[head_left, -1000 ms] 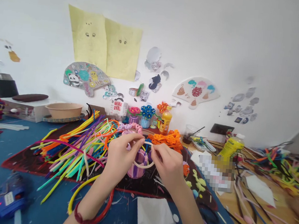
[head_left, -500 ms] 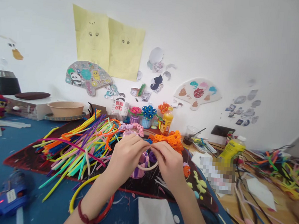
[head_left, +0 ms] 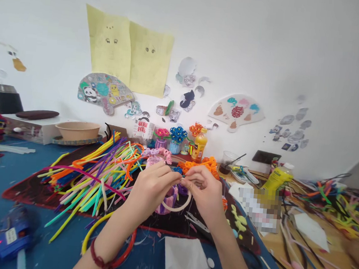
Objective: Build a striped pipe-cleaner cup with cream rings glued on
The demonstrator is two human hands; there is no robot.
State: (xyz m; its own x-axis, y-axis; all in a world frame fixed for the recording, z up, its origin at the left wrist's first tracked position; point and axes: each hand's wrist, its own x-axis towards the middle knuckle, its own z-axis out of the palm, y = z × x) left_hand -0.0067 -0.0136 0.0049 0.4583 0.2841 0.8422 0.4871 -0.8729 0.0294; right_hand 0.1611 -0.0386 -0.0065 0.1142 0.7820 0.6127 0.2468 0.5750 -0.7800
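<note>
A cream pipe cleaner (head_left: pixel 177 209) is bent round into a loop that hangs below my fingers. My left hand (head_left: pixel 152 188) pinches one end of it. From the other side, the thumb and fingertips of my right hand (head_left: pixel 205 192) close on the other end, where the ends come together. Behind the loop stands a purple and pink pot (head_left: pixel 169 201) made of pipe cleaners, partly covered by my left hand. A silver tool (head_left: pixel 197 223), scissors or tweezers, lies on the dark mat (head_left: pixel 171 228) beside my right wrist.
Loose coloured pipe cleaners (head_left: pixel 100 178) are heaped at left, with a blue glue gun (head_left: pixel 10 237) nearer me. Orange pipe-cleaner pieces (head_left: pixel 195 166) lie behind my hands. White tissue (head_left: pixel 184 258) rests in front. A yellow bottle (head_left: pixel 278 176) leans at right.
The loop now hangs lower and shows more of its curve. My right hand's fingers have lifted and shifted their pinch; my left hand stays nearly in place.
</note>
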